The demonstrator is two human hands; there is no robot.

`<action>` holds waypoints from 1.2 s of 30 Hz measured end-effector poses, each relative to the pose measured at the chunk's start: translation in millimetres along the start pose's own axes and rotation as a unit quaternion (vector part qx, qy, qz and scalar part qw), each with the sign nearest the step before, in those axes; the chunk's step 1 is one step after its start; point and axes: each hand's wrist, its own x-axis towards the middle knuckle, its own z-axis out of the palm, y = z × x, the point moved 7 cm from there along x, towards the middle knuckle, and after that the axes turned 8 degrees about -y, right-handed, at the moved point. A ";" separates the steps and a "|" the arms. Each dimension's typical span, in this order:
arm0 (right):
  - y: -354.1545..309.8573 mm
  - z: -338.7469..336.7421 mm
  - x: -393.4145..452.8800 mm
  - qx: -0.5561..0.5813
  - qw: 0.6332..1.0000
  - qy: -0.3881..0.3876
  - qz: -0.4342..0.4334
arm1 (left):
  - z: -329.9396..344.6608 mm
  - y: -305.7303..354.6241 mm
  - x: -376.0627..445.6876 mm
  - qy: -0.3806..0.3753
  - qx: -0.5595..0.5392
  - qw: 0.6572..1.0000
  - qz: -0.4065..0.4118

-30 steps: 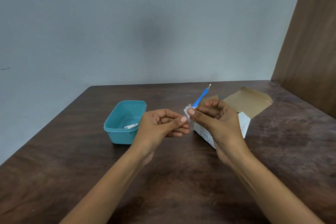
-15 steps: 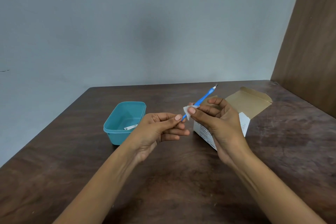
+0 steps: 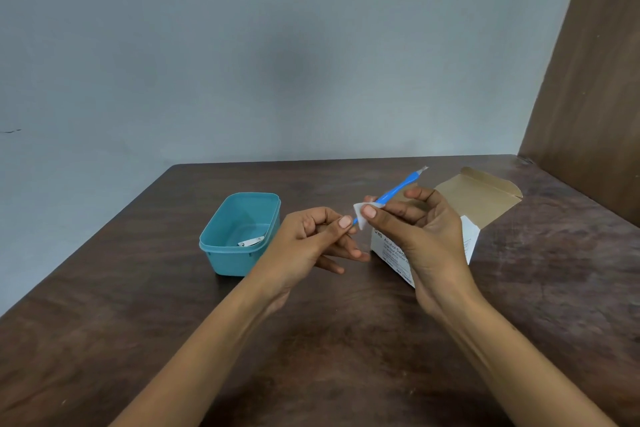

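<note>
Both forearms reach in over the dark wood table (image 3: 346,367). The left hand (image 3: 311,243) pinches the near end of the blue-handled tool (image 3: 398,188) between thumb and index finger. Its lower fingers were curled in a second ago and now stick out loosely. The right hand (image 3: 426,239) has thumb and fingers closed on a white alcohol swab (image 3: 360,218), which is wrapped round the handle just beside the left fingertips.

The tool is held in the air between the hands, clear of the table, slanting up and away to the right. Over the last second it has tipped lower and further right. More blue handle now shows past the swab, and the metal tip (image 3: 424,169) is bare and well beyond the right fingers. This looks like a wipe stroke ending at the near end of the handle, so most of the handle is probably done. I can't tell whether the tip has been wiped.

Behind the right hand the swab box (image 3: 391,250) stands with its flap open. The teal tub (image 3: 225,256) sits to the left with a wrapper scrap (image 3: 251,241) inside. Neither has moved. A grey wall (image 3: 277,62) is at the back.
</note>
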 end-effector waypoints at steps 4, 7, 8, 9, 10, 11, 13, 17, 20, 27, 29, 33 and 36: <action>-3.8 -1.4 -0.2 0.001 1.000 0.015 -0.006 | -1.2 -0.8 1.0 -0.016 -0.003 1.000 -0.009; -7.8 -6.7 1.7 0.005 0.999 0.031 -0.006 | -4.2 -1.9 1.9 -0.017 0.003 1.000 -0.011; -8.6 -7.9 2.4 0.002 0.999 0.033 -0.004 | -5.2 -2.3 2.0 -0.016 0.009 1.000 -0.010; -8.4 -8.2 2.8 0.001 0.999 0.033 -0.001 | -6.0 -2.6 2.0 -0.014 0.017 1.000 -0.009; -7.5 -7.7 2.8 0.003 1.000 0.028 0.001 | -6.6 -2.6 2.3 -0.011 0.027 1.000 -0.006; -5.7 -6.6 2.9 0.005 1.000 0.021 0.004 | -7.1 -2.8 2.5 -0.008 0.037 0.999 -0.002; 0.6 -2.6 2.2 0.009 1.000 0.004 0.015 | -7.2 -2.5 2.9 -0.003 0.053 0.999 0.008; 13.4 7.1 -0.7 -0.020 0.998 -0.043 0.036 | -4.6 -4.2 3.4 -0.012 0.043 0.999 0.007; 9.1 7.4 1.1 -0.010 0.998 -0.054 0.027 | -1.7 -7.9 3.4 -0.040 0.001 0.999 -0.012; -2.8 6.9 2.1 0.024 0.999 -0.045 -0.003 | -1.5 -9.7 2.8 -0.091 -0.077 0.991 -0.061; -2.1 4.9 1.8 0.029 0.999 -0.035 -0.008 | -3.0 -9.4 2.1 -0.090 -0.076 0.991 -0.069; 2.3 5.3 1.1 0.027 0.999 -0.037 -0.005 | -6.1 -7.7 0.4 -0.085 -0.042 0.993 -0.067; 10.5 13.4 -1.7 -0.013 0.998 -0.061 0.012 | -6.4 -8.3 -0.2 -0.083 -0.012 0.995 -0.062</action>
